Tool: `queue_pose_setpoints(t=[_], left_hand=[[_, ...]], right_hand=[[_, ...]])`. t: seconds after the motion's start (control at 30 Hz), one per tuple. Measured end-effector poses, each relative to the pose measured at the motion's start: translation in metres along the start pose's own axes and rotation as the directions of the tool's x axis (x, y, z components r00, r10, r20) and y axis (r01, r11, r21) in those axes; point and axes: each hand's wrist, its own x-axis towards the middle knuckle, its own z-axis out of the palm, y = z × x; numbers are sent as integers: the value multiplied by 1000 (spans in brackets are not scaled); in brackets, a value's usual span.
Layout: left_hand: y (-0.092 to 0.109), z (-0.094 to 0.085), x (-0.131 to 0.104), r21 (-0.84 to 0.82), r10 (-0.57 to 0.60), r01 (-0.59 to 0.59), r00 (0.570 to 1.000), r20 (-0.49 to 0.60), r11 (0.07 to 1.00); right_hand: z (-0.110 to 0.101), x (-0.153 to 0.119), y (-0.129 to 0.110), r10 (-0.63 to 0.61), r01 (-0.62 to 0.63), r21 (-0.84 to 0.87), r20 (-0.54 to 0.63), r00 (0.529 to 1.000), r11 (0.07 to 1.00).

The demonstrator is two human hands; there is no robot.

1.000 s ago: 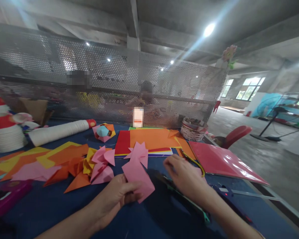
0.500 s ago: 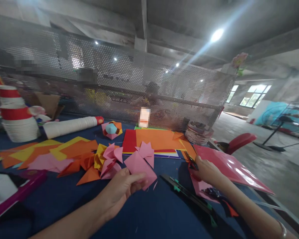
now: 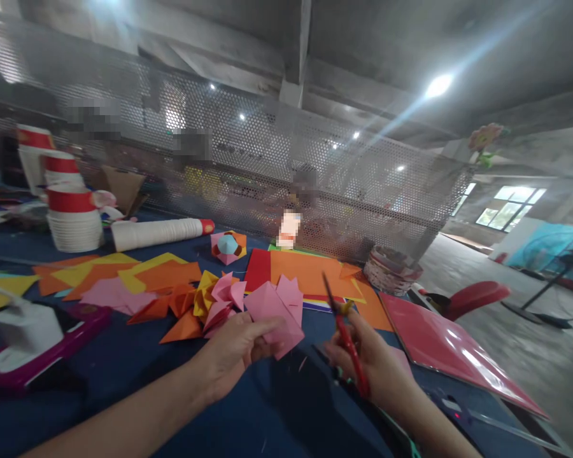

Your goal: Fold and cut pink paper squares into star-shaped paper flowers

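My left hand [image 3: 243,346] pinches a folded pink paper piece [image 3: 277,318] between thumb and fingers, low in the centre. Right of it, my right hand [image 3: 363,356] is closed round red-handled scissors [image 3: 347,346], their dark blades pointing up and to the left, apart from the paper. Just left of the pink piece lie folded yellow [image 3: 204,296], pink and orange [image 3: 184,327] paper shapes. A cutter with green parts [image 3: 413,448] is partly hidden under my right hand and forearm.
Stacked orange and red sheets [image 3: 305,273] lie behind my hands, a woven basket [image 3: 391,270] beside them. A glossy red folder [image 3: 458,350] is at the right edge. White cups [image 3: 76,219] and a purple-and-white device [image 3: 38,343] are at left. A perforated screen [image 3: 248,159] stands behind.
My right hand has lifted the scissors from beside the red folder and brought them left, towards the pink paper. My left hand still holds that paper. The view has shifted slightly left.
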Motion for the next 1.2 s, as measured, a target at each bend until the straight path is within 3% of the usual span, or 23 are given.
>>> queue_pose_setpoints(t=[0.1, 0.23, 0.33, 0.43, 0.7, 1.2], left_hand=[[2, -4, 3, 16, 24, -25, 999, 49, 1000], [3, -8, 7, 29, 49, -51, 997, 51, 998], [2, -9, 8, 36, 48, -50, 998, 46, 998], [1, -9, 8, 52, 38, -43, 996, 86, 998], [2, -10, 6, 58, 46, -55, 988, 149, 997], [2, -9, 6, 26, 19, -25, 979, 205, 999]], right_hand=[[22, 6, -1, -57, 51, 156, 40, 998, 987], [28, 6, 2, -4, 2, 147, 10, 1000, 989], [23, -5, -1, 22, -23, 93, 16, 1000, 995], [22, -14, -7, -33, 33, 0, 28, 999, 999], [31, -14, -4, -48, 37, -240, -38, 998, 970], [32, -16, -5, -63, 35, -315, -79, 995, 948]])
